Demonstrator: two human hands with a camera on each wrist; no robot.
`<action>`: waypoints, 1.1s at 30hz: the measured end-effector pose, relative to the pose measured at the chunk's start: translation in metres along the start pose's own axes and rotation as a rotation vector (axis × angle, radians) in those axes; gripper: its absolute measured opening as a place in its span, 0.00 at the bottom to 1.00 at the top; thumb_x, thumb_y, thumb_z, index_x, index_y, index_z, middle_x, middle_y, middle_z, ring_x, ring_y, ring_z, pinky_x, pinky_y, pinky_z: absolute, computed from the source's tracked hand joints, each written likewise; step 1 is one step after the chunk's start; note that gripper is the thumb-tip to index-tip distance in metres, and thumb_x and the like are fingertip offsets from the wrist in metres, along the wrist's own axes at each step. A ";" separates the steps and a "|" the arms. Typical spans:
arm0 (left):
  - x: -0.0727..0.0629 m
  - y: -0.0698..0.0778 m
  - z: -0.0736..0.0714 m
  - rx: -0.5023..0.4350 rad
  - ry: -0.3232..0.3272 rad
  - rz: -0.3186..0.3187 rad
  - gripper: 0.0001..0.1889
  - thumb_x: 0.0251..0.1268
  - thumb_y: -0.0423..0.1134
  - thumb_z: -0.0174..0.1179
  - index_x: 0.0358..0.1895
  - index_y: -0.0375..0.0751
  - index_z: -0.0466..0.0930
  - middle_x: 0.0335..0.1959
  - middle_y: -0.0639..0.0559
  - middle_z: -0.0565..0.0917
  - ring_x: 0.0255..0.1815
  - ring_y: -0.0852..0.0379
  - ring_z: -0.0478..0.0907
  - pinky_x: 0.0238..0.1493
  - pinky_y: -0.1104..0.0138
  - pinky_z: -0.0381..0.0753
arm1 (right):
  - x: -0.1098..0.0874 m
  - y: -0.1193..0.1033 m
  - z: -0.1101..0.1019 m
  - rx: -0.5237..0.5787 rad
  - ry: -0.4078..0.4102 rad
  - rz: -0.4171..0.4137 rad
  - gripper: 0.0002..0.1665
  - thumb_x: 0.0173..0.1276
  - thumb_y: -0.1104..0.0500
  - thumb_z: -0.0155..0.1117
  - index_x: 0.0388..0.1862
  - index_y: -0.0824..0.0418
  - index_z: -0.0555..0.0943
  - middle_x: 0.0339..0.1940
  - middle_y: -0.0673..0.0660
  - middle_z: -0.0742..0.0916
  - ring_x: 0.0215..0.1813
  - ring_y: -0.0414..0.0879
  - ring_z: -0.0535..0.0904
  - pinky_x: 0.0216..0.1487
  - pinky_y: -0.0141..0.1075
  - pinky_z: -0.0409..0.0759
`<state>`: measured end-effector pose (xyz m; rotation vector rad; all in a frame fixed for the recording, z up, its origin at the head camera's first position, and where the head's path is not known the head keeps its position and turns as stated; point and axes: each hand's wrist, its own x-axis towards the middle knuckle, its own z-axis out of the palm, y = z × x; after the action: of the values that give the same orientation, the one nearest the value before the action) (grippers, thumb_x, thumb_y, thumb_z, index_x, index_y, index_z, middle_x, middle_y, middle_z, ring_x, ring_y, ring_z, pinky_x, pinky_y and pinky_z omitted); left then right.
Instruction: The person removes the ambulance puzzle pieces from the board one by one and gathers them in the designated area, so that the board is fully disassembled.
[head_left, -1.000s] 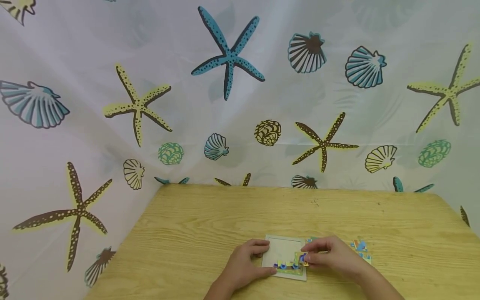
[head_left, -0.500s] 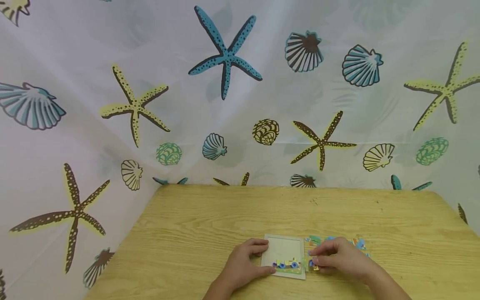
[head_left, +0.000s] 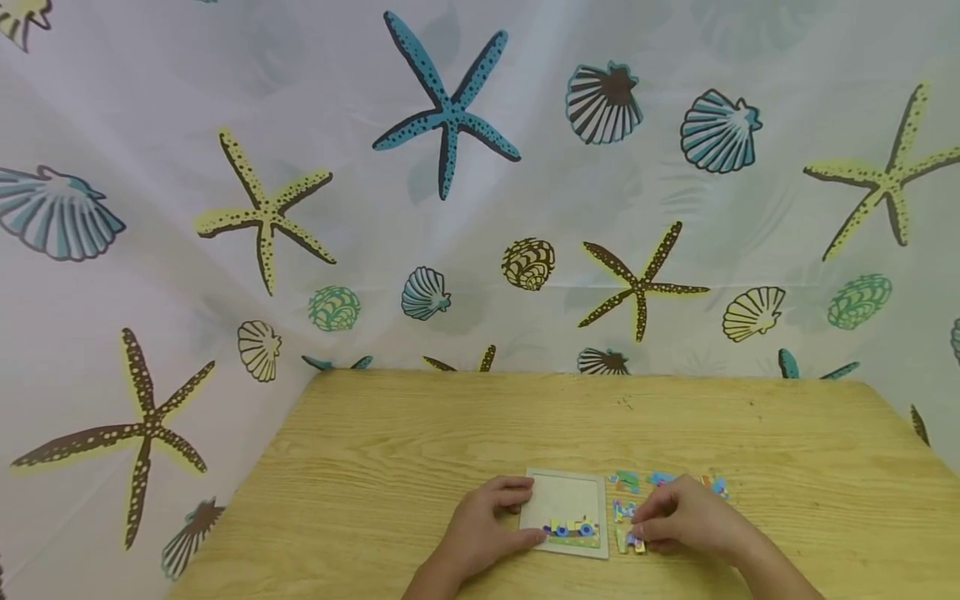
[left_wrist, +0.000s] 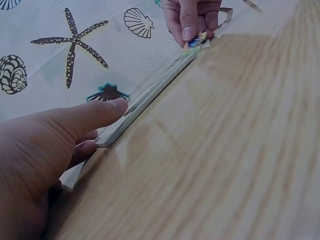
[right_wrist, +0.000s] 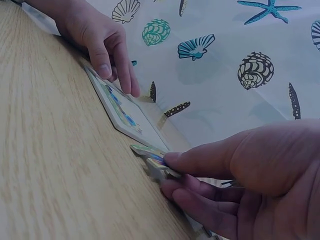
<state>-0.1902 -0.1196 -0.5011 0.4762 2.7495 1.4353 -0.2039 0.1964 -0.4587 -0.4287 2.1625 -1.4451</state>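
A pale square jigsaw tray (head_left: 564, 493) lies on the table, a strip of fitted pieces with a yellow and blue vehicle (head_left: 573, 529) along its near side. My left hand (head_left: 483, 527) holds the tray at its near left, thumb on the rim and fingers at the side. To the right of the tray, my right hand (head_left: 693, 518) pinches a small jigsaw piece (right_wrist: 161, 164) between thumb and fingers, low over the table. A greenish piece (head_left: 622, 540) shows beside it. In the left wrist view the left thumb (left_wrist: 107, 111) lies on the tray's edge.
Loose jigsaw pieces lie right of the tray: a blue and yellow one (head_left: 622, 510), a green one (head_left: 626, 481), and others (head_left: 716, 485) partly behind the right hand. The wooden table (head_left: 420, 442) meets a shell-printed curtain (head_left: 480, 325) at its back and left.
My right hand has moved right, away from the tray's near right corner, carrying the jigsaw piece down beside the loose pieces. The left hand stays on the tray.
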 end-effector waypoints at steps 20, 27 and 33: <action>-0.002 -0.003 -0.001 -0.088 -0.019 0.002 0.30 0.49 0.49 0.78 0.56 0.40 0.85 0.62 0.59 0.80 0.53 0.60 0.80 0.56 0.70 0.79 | 0.000 -0.002 0.002 0.009 -0.024 0.005 0.16 0.67 0.56 0.70 0.43 0.69 0.84 0.33 0.57 0.88 0.32 0.44 0.84 0.35 0.35 0.85; -0.003 -0.002 -0.002 -0.034 -0.037 0.000 0.29 0.47 0.50 0.79 0.55 0.43 0.85 0.61 0.62 0.81 0.55 0.60 0.80 0.58 0.67 0.79 | 0.006 0.001 0.004 0.112 -0.092 -0.032 0.20 0.70 0.55 0.68 0.48 0.72 0.82 0.36 0.58 0.88 0.34 0.44 0.85 0.37 0.36 0.87; -0.001 -0.002 0.000 -0.004 -0.040 0.016 0.28 0.48 0.51 0.79 0.54 0.44 0.86 0.60 0.62 0.81 0.56 0.59 0.81 0.61 0.64 0.79 | 0.008 -0.001 0.012 0.116 -0.108 -0.067 0.20 0.69 0.57 0.68 0.48 0.73 0.82 0.36 0.58 0.88 0.34 0.46 0.86 0.37 0.37 0.87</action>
<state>-0.1896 -0.1210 -0.5034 0.5220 2.7180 1.4175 -0.2038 0.1826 -0.4639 -0.5289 1.9858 -1.5377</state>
